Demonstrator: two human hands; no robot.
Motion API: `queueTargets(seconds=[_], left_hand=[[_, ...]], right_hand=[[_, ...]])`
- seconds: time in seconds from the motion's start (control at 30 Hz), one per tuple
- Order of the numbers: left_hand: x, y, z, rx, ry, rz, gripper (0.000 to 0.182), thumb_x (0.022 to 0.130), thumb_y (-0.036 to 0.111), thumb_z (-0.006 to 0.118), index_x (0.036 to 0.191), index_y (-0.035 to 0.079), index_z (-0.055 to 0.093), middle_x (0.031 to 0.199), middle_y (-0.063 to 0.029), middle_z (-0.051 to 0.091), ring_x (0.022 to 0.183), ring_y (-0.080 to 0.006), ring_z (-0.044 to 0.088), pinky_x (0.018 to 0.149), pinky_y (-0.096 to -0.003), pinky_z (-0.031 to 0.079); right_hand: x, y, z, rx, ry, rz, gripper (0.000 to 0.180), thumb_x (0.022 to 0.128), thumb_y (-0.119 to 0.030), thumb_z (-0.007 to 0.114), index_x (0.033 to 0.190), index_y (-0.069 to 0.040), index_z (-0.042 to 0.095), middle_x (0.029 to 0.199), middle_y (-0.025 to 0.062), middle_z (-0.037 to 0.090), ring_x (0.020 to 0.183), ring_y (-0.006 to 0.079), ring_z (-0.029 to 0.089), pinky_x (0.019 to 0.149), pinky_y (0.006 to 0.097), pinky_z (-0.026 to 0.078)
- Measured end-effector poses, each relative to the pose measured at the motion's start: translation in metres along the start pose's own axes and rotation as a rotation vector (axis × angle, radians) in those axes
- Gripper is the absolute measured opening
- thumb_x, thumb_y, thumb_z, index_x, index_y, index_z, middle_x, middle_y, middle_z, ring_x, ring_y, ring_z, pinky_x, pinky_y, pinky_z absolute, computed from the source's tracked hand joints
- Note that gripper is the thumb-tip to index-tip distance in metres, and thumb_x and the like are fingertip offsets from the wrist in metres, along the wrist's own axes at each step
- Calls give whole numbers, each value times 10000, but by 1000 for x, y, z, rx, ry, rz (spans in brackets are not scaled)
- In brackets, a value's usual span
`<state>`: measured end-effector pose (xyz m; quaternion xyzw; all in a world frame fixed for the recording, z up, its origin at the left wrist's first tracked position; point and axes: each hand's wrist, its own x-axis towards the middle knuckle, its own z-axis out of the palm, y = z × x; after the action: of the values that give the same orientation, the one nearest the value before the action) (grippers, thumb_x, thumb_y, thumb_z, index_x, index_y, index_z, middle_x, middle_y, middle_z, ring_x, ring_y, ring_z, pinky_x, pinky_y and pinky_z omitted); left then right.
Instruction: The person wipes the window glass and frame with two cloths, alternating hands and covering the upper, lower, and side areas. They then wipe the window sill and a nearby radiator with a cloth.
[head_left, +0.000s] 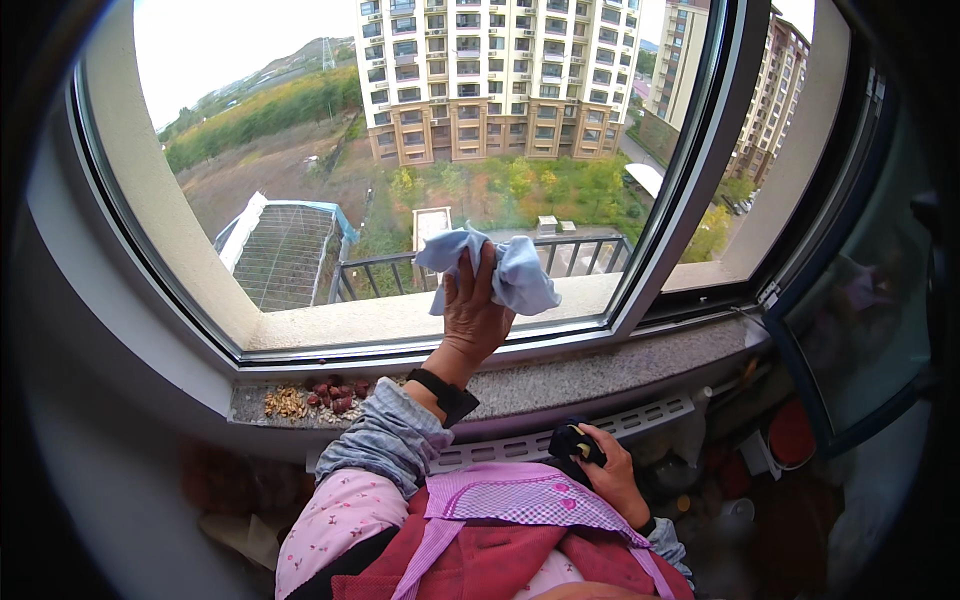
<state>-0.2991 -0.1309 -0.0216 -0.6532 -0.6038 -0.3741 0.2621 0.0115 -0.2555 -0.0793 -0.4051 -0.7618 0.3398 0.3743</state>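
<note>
My left hand (474, 315) is raised against the large window pane (315, 247). Its fingers press on a crumpled light blue cloth (525, 274), which bunches out on both sides of them. A black band circles the left wrist, above a pushed-up grey sleeve. Lower down, close to the purple checked apron (517, 491), my right hand (616, 472) grips a small black object (571, 442) with yellow parts. What that object is cannot be made out.
On the speckled stone sill (570, 375), shelled nuts (285, 403) and dark red dried fruits (337, 394) lie at the left. A slotted white radiator (517, 450) runs beneath. At the right, a dark-framed window sash (862, 337) stands swung inward. A red round container (793, 435) sits below it.
</note>
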Motion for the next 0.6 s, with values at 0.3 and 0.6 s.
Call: queueTargets(seconds=[0.3,0.6], left_hand=[[26,26,10,162,-54,423,436,876,306,657,1310,276,640,1607,-24,374,1514,-208,299,1247,-445,128],[-40,-128,-100,448,13,-66,660,951,322,624,1526,93,395,1608,-173,347,1466,-452,328,1170,-555,288]], right_hand=[[2,-2,2,31,-2,22,536,796,22,741,1310,-56,611,1230,169,670,1148,324,660,971,372,511],[20,-11,19,46,-108,-58,573,797,45,707,1342,-80,582,1260,170,648,1159,355,647,970,389,519]])
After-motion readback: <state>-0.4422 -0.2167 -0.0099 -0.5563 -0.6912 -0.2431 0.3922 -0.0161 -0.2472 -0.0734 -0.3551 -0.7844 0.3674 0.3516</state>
